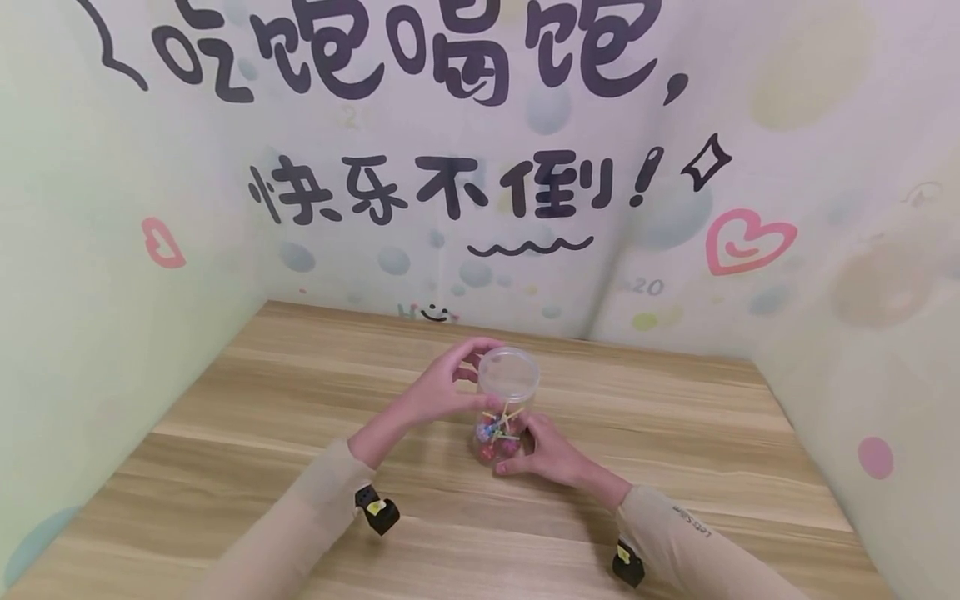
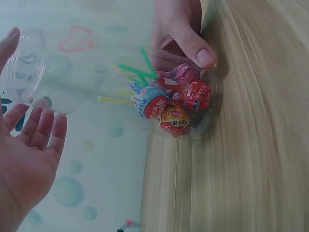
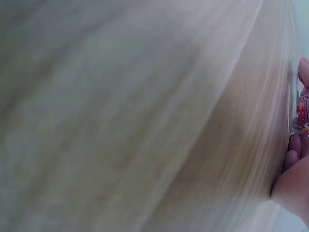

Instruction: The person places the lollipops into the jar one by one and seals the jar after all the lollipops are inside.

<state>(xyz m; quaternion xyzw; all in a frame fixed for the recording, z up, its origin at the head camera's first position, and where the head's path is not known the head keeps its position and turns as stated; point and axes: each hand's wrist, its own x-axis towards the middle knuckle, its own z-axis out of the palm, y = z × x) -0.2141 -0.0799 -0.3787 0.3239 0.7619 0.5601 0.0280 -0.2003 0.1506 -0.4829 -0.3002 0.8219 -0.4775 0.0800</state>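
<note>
A clear plastic jar (image 1: 512, 398) stands upright on the wooden table, with a clear ridged rim at its top. Several wrapped lollipops (image 2: 169, 104) lie at its bottom, their green and yellow sticks pointing up. My left hand (image 1: 442, 387) reaches round the top of the jar from the left, thumb at the near side and fingers on the far side. Low on the right side, my right hand (image 1: 551, 450) grips the jar near its base, the thumb across the front. Only part of that hand shows at the edge of the right wrist view.
The wooden table (image 1: 337, 350) runs back to a white wall (image 1: 360, 242) with black writing and coloured dots. Side walls close in on the left and right. A small black camera is strapped at each wrist, over beige sleeves (image 1: 300, 517).
</note>
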